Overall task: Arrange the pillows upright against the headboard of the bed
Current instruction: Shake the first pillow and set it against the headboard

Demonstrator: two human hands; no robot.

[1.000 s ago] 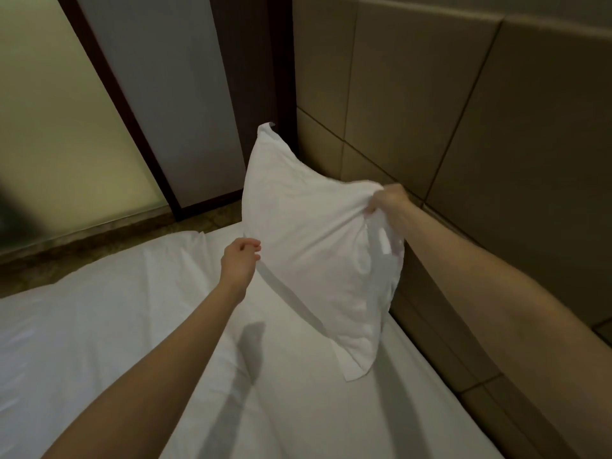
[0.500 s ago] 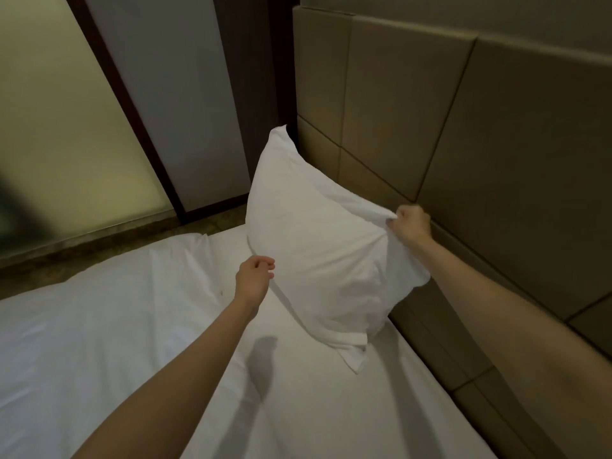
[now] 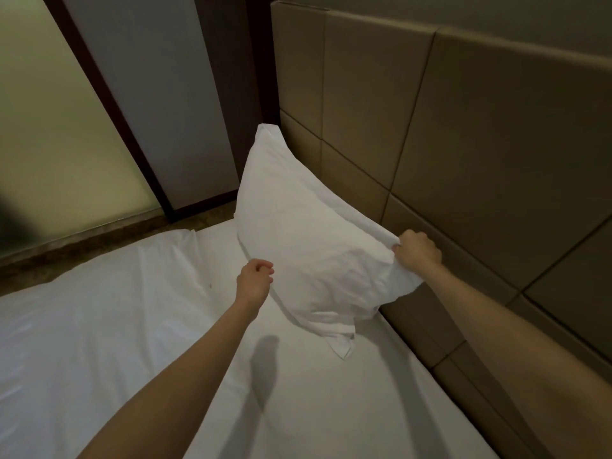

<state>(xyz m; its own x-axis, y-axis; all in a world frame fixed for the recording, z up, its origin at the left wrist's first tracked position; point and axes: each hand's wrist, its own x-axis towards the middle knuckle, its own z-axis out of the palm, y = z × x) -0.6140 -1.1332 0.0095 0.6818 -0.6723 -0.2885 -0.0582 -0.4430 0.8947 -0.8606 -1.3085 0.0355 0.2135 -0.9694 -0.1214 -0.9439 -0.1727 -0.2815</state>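
- Right now the pillow [image 3: 308, 253] stands tilted on the bed [image 3: 132, 326], its long axis running near to far along the headboard [image 3: 480, 144].
- Right hand [image 3: 418, 251] pinches its near top corner.
- Left hand [image 3: 254, 283], loosely curled and holding nothing, hovers just beside its front face.

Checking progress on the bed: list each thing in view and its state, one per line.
Pillow: on edge, tilted, bottom on the sheet, beside the headboard.
Right hand: shut on the pillow's near top corner.
Left hand: loosely curled at the pillow's front edge; grip unclear.
Sheet: spread over the bed, lightly creased.
Headboard: upright, padded panels.
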